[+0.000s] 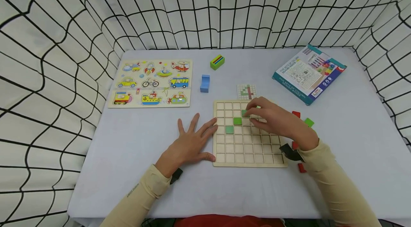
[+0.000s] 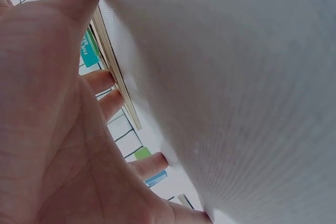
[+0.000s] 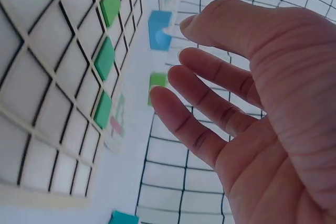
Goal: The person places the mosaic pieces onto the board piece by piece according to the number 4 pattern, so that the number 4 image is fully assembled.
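A wooden grid board (image 1: 248, 159) lies flat on the table, with several green tiles (image 1: 237, 121) set in its cells along a diagonal. My left hand (image 1: 189, 145) is spread beside the board, its thumb and some fingertips touching the left edge. Over the upper right of the board hovers my right hand (image 1: 273, 118), partly hiding cells. In the right wrist view its fingers (image 3: 178, 114) are loosely bent and hold nothing, apart from the green tiles (image 3: 104, 59). A small pattern card (image 1: 245, 91) with coloured squares lies just beyond the board.
At the back left lies a vehicle picture puzzle (image 1: 151, 93). A blue block (image 1: 204, 83) and a green striped block (image 1: 217, 62) stand near the middle. A teal-edged box (image 1: 309, 73) lies at the back right. Loose red tiles (image 1: 302, 168) and a green tile (image 1: 309, 122) lie right of the board. Black netting surrounds the table.
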Available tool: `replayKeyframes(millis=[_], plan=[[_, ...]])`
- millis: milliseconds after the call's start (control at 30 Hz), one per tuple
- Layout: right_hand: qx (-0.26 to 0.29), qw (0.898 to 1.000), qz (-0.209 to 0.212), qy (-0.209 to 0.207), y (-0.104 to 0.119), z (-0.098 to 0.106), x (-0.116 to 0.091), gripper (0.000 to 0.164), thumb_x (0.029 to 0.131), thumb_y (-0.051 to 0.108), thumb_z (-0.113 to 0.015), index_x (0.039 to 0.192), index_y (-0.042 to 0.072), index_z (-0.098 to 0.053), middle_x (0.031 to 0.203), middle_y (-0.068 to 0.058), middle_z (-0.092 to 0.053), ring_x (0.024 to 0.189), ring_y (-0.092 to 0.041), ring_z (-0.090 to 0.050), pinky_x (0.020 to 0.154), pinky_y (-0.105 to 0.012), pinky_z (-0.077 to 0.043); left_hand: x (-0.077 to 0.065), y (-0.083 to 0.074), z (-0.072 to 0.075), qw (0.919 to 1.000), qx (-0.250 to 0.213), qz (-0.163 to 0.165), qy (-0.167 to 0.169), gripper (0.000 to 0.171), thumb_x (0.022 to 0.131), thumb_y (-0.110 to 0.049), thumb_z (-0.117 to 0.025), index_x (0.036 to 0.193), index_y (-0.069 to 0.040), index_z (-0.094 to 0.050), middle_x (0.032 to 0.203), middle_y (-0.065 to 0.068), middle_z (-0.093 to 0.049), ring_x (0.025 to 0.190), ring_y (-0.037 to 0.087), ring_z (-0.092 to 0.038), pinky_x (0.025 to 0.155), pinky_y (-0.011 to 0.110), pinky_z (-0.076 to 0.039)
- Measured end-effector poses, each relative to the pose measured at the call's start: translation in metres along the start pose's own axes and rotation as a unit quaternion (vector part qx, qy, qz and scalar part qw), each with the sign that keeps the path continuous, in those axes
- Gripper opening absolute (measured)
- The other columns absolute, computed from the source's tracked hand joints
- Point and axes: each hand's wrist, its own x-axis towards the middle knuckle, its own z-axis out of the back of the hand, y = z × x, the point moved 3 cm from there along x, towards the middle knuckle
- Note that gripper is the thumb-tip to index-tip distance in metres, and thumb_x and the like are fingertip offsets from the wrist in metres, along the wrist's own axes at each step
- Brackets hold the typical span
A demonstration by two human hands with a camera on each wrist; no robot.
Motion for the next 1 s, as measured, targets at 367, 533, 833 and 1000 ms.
replayKeyframes(millis=[367, 533, 833, 1000], plan=[[-0.028, 0.998, -0.036, -0.052, -0.018, 0.033, -0.038, 0.029, 0.085, -0.004, -0.087, 0.112, 0.004, -0.079, 0.122, -0.015, -0.070, 0.111, -0.028, -0.068, 0.085, -0.045, -0.065, 0.006, -0.001, -0.003, 0.9999, -0.011, 0.004, 0.009, 0.107, 0.086, -0.070, -0.075, 0.169, -0.021, -0.030, 0.181, -0.001, -0.019, 0.164, 0.056, -0.010, 0.110, 0.095, -0.015], [-0.036, 0.994, -0.099, -0.034, -0.030, 0.043, -0.056, 0.029, 0.087, -0.002, -0.085, 0.115, 0.005, -0.080, 0.125, -0.014, -0.070, 0.117, -0.030, -0.066, 0.087, -0.048, -0.065, 0.005, 0.001, -0.004, 0.9998, -0.016, 0.004, 0.008, 0.105, 0.086, -0.068, -0.076, 0.168, -0.020, -0.030, 0.181, 0.000, -0.020, 0.164, 0.056, -0.010, 0.110, 0.096, -0.014], [-0.064, 0.987, -0.139, -0.050, -0.057, 0.057, -0.093, 0.033, 0.083, -0.004, -0.086, 0.114, 0.004, -0.078, 0.122, -0.015, -0.071, 0.111, -0.029, -0.066, 0.079, -0.049, -0.066, 0.005, 0.002, -0.006, 0.9999, -0.015, -0.003, 0.004, 0.105, 0.087, -0.068, -0.075, 0.168, -0.020, -0.031, 0.181, 0.000, -0.020, 0.163, 0.057, -0.010, 0.109, 0.096, -0.014], [-0.048, 0.979, -0.196, -0.031, -0.073, 0.057, -0.111, 0.031, 0.087, -0.003, -0.083, 0.117, 0.002, -0.077, 0.125, -0.020, -0.069, 0.111, -0.036, -0.066, 0.080, -0.054, -0.065, 0.004, 0.003, -0.005, 0.9999, -0.015, -0.001, 0.003, 0.105, 0.086, -0.068, -0.076, 0.168, -0.020, -0.031, 0.181, 0.000, -0.020, 0.163, 0.057, -0.010, 0.109, 0.096, -0.014]])
